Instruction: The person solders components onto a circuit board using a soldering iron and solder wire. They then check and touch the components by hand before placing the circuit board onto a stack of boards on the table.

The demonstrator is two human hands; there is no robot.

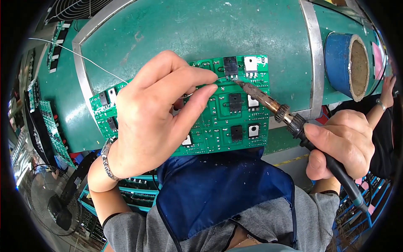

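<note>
A green circuit board lies across the near edge of the bench, fitted with several black and white flat components. My left hand is over its left half, thumb and forefinger pinching a thin solder wire whose tail runs off to the upper left. Its short end reaches the legs of a black component near the board's far edge. In my right hand is a soldering iron, gripped like a pen. The iron's tip meets the board at those same legs, close to the wire end.
A blue roll with a cardboard core stands at the right. Metal strips edge the green bench top. More circuit boards stand at the left, above a black fan. Another person's hand shows at the far right.
</note>
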